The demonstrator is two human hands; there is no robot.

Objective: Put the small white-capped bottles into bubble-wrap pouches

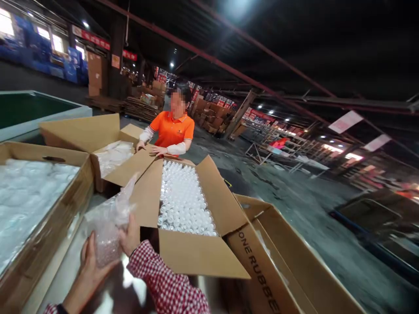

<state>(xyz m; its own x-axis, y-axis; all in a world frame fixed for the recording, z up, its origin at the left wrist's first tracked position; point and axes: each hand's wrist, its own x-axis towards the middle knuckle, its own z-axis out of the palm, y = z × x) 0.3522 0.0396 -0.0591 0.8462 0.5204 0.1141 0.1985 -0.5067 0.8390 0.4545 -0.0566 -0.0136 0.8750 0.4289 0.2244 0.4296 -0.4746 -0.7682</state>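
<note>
A clear bubble-wrap bag (pixel 109 237) is held between my two hands, in front of the cartons. My left hand (pixel 90 266) grips its lower left side, thumb up. On the upper right side my right hand (pixel 130 235) pinches the wrap, its checked sleeve leading in from below. What lies inside the bag cannot be made out. Just beyond my right hand stands an open carton (pixel 203 255), packed with rows of small clear-and-white pieces (pixel 183 196) that look like glass or plastic tops. Its flaps are folded outward.
A large carton (pixel 65 213) of white wrapped items stands at the left. Behind it another open carton (pixel 80 131) holds plastic-wrapped things. A co-worker in an orange shirt (pixel 173 131) rests both hands on flaps. A carton (pixel 255 261) with printed lettering stands at the right.
</note>
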